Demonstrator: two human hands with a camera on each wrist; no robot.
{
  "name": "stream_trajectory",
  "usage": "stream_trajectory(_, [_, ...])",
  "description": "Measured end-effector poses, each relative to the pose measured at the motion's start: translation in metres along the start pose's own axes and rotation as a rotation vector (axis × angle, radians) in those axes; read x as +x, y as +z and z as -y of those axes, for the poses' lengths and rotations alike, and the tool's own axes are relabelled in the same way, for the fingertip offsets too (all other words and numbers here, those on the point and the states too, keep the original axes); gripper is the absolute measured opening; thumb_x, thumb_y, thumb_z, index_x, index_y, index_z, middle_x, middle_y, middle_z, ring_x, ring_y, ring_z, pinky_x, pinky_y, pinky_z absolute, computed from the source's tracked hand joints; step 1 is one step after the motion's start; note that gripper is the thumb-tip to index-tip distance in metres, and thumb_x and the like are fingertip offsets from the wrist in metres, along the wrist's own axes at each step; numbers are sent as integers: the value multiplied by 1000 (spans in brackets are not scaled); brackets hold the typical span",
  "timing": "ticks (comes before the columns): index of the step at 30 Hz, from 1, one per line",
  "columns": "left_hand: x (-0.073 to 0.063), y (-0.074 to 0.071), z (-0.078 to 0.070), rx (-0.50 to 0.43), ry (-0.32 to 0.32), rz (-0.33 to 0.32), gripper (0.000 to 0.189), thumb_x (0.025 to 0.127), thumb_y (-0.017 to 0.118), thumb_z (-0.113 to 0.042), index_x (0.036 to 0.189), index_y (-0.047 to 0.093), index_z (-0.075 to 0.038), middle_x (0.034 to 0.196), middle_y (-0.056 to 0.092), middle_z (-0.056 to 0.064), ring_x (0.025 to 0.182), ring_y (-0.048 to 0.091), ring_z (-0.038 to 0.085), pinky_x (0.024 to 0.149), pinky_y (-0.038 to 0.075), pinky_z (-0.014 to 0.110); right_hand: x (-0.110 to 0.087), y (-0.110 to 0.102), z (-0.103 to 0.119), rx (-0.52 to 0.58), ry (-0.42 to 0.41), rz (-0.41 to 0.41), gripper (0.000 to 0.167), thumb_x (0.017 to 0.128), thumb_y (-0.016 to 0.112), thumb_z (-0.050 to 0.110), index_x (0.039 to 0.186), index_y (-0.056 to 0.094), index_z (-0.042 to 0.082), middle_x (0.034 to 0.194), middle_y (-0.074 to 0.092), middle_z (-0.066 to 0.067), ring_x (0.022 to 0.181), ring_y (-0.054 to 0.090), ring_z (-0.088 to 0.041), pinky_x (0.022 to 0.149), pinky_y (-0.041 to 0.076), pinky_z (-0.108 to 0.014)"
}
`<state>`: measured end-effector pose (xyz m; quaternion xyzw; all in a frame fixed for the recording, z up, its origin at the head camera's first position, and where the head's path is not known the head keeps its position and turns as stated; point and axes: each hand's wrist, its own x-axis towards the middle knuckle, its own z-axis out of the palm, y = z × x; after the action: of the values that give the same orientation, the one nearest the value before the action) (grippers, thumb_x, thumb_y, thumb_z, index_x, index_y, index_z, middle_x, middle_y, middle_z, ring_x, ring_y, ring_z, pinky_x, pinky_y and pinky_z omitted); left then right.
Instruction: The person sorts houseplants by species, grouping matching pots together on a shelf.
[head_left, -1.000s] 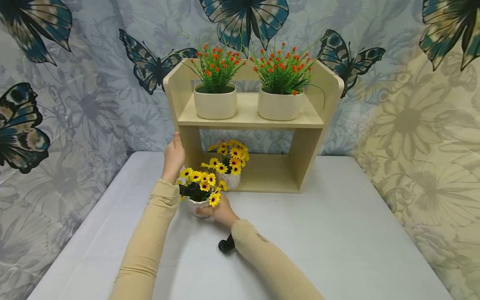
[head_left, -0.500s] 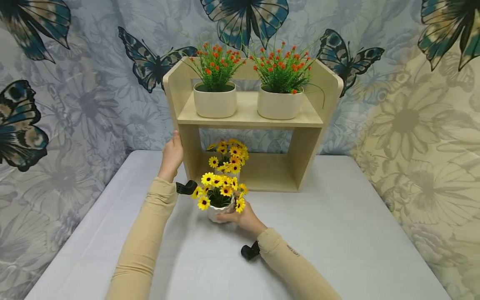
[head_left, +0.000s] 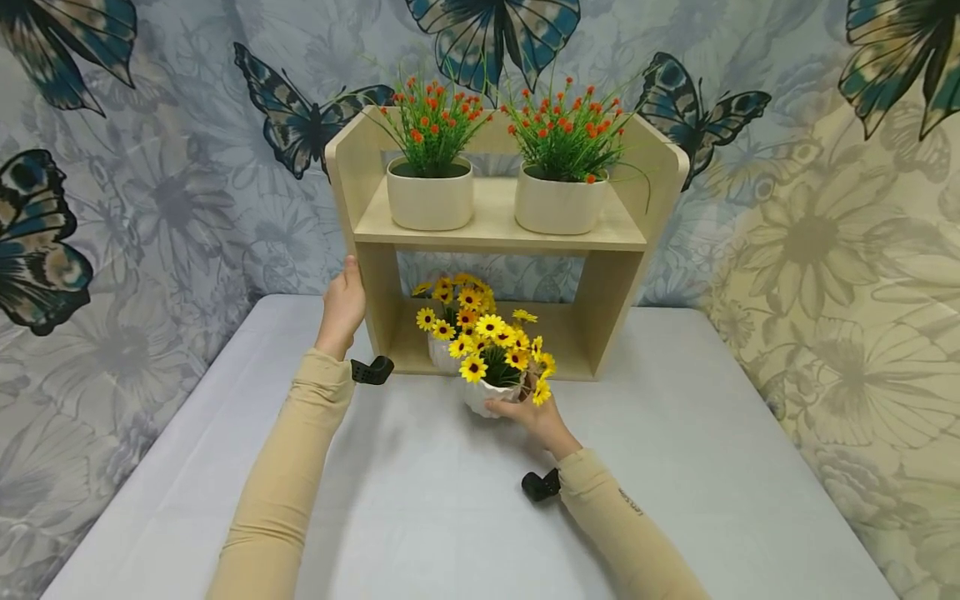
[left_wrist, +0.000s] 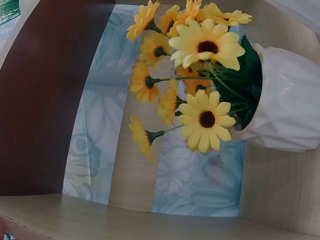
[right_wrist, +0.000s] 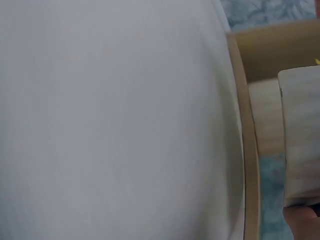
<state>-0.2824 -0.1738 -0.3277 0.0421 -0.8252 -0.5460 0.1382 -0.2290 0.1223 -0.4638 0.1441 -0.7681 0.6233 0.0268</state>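
Observation:
My right hand (head_left: 536, 418) grips a white flower pot (head_left: 489, 398) of yellow daisy-like flowers (head_left: 495, 342), thumb at its near side. This pot is in front of the shelf's lower compartment, close over the table; in the right wrist view its white wall (right_wrist: 302, 135) stands above my thumb (right_wrist: 301, 222). My left hand (head_left: 342, 308) rests against the outer left side of the wooden shelf (head_left: 498, 240), fingers pointing up. A second white pot (left_wrist: 287, 100) with yellow flowers (left_wrist: 206, 120) stands at the left inside the lower compartment, partly hidden behind the held one in the head view.
Two cream pots, the left (head_left: 430, 200) and the right (head_left: 561, 204), hold red-flowered green plants on the upper shelf. The shelf stands on a white-covered table (head_left: 420, 517) before a butterfly-patterned backdrop (head_left: 180, 200). Both wrists carry small black cameras.
My right hand has carried the pot of yellow flowers from the shelf's left front toward the right and slightly nearer the shelf. My left hand has stayed at the shelf's side.

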Motion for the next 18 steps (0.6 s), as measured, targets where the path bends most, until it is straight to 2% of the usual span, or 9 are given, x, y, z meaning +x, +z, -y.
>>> stream_trajectory(6, [2, 1, 0, 7, 3, -32, 77, 94, 13, -59, 117, 53, 3, 127, 47, 24, 122, 38, 37, 98, 28, 53, 13, -32, 0, 2, 62, -57, 97, 68, 85, 20, 144, 26, 14, 142, 35, -4, 129, 32, -22, 104, 26, -42])
stream_trajectory(9, [3, 1, 0, 7, 5, -39, 78, 94, 13, -60, 114, 54, 4, 124, 48, 25, 120, 39, 38, 97, 29, 53, 22, -45, -2, 5, 61, -62, 93, 70, 84, 20, 143, 28, 11, 141, 37, -7, 129, 33, -24, 104, 26, -42])
stream_trajectory(18, [2, 1, 1, 12, 10, -34, 77, 95, 13, -58, 127, 49, 2, 134, 43, 23, 126, 34, 38, 100, 27, 52, 40, -64, -11, -65, 127, -107, 84, 69, 84, 27, 137, 39, 8, 133, 47, -8, 122, 41, -23, 100, 32, -41])
